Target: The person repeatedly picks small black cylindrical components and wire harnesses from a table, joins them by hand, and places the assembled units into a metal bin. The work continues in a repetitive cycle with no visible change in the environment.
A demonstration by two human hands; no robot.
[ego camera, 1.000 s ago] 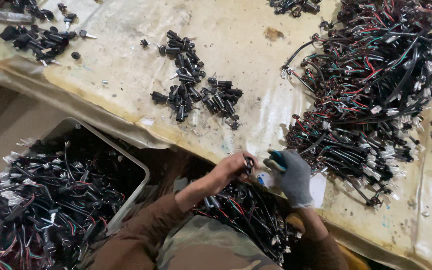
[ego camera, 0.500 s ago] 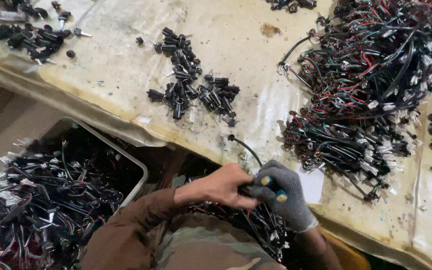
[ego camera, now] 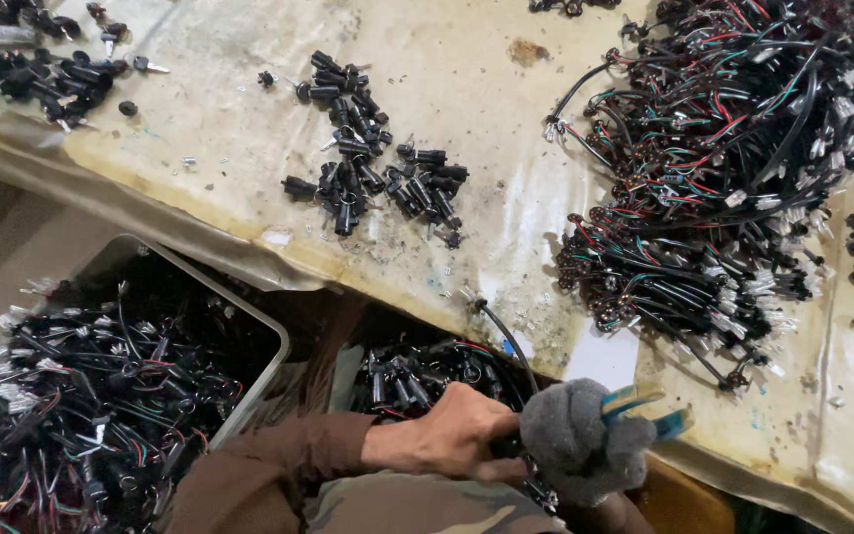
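You kept bare left hand (ego camera: 447, 440) clamped on black cable (ego camera: 501, 331) while gloved right hand (ego camera: 580, 445) squeezed blue-handled pliers (ego camera: 644, 410) low by the bench (ego camera: 447, 59) edge, likely steadying the crimp

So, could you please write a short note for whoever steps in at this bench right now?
Left hand: bare, closed around a black cable at the table edge.
Right hand: in a grey glove, gripping a blue-handled hand tool against the same cable.
Loose black connectors lie mid-table; another small pile sits far left.
A big heap of wired harnesses covers the right of the table.
The grey bin at lower left and the space below the hands both hold harnesses.
Done and left: cannot be told apart by sight; the one cable is in hand.
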